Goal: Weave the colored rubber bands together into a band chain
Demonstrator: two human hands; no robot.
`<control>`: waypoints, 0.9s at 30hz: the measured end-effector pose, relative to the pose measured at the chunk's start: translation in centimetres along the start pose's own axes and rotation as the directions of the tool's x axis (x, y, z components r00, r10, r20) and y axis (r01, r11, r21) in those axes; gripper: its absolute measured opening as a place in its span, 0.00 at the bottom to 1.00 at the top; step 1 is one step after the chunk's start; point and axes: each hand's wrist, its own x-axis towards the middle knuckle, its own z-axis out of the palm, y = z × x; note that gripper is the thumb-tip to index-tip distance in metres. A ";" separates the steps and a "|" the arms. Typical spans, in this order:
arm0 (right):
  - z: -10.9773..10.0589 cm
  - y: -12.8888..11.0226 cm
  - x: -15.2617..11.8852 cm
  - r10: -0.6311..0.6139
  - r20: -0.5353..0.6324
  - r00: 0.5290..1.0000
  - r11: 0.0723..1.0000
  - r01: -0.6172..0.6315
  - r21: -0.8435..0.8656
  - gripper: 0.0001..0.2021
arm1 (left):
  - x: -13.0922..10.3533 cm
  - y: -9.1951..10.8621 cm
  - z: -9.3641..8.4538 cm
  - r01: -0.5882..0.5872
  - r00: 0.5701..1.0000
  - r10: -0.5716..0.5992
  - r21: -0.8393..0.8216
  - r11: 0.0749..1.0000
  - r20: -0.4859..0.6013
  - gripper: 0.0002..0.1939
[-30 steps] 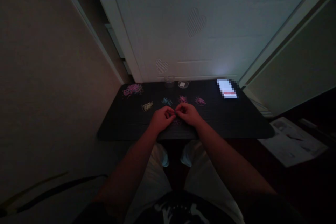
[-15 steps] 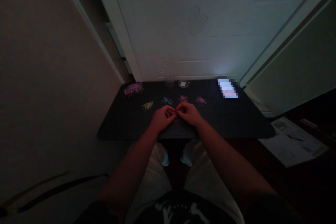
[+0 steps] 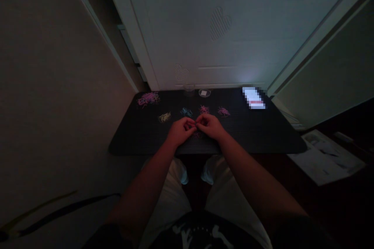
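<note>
My left hand (image 3: 181, 130) and my right hand (image 3: 210, 125) meet fingertip to fingertip above the dark table (image 3: 140, 132). Both are closed in a pinch, and whatever lies between the fingertips is too small and dim to make out. Just under them is a small purple-pink pile (image 3: 197, 135) of thin strips, partly covered by the hands. Beyond the fingers lie a blue pile (image 3: 186, 112) and a bright pink pile (image 3: 204, 109) of similar strips. A yellowish pile (image 3: 164, 117) is to the left, a magenta pile (image 3: 223, 111) to the right.
A larger mixed pile (image 3: 148, 99) of pink and purple strips sits at the table's far left corner. Along the back stand a clear cup (image 3: 189, 90) and a round clear lid (image 3: 204, 93) with a white square. A lit, pixelated screen (image 3: 253, 98) lies far right. A white door (image 3: 187, 27) rises behind.
</note>
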 end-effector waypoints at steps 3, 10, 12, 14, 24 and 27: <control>0.0 0.0 0.0 0.007 -0.003 1.000 1.000 -0.007 0.000 0.05 | 0.0 0.0 0.0 -0.001 1.000 0.001 0.002 1.000 -0.006 0.12; 0.0 -0.3 0.0 0.013 -0.013 1.000 1.000 -0.013 0.002 0.05 | 0.0 0.0 0.1 -0.003 1.000 0.003 0.017 1.000 -0.011 0.11; 0.0 -0.2 0.0 0.011 -0.020 1.000 1.000 -0.011 -0.012 0.05 | 0.0 0.0 0.1 -0.011 1.000 0.011 0.018 1.000 -0.012 0.11; 0.0 -0.1 0.0 0.012 -0.023 1.000 1.000 -0.012 -0.010 0.05 | 0.0 -0.1 0.1 -0.026 0.999 0.027 0.027 0.999 -0.019 0.11; 0.0 -0.1 0.0 0.011 -0.021 1.000 0.999 -0.011 -0.038 0.07 | -0.1 0.1 0.0 -0.032 0.999 0.032 0.025 0.999 -0.029 0.09; 0.0 0.0 0.0 0.014 -0.014 1.000 0.998 -0.015 -0.054 0.06 | -0.1 0.0 0.0 -0.038 0.999 0.038 0.012 0.999 -0.023 0.09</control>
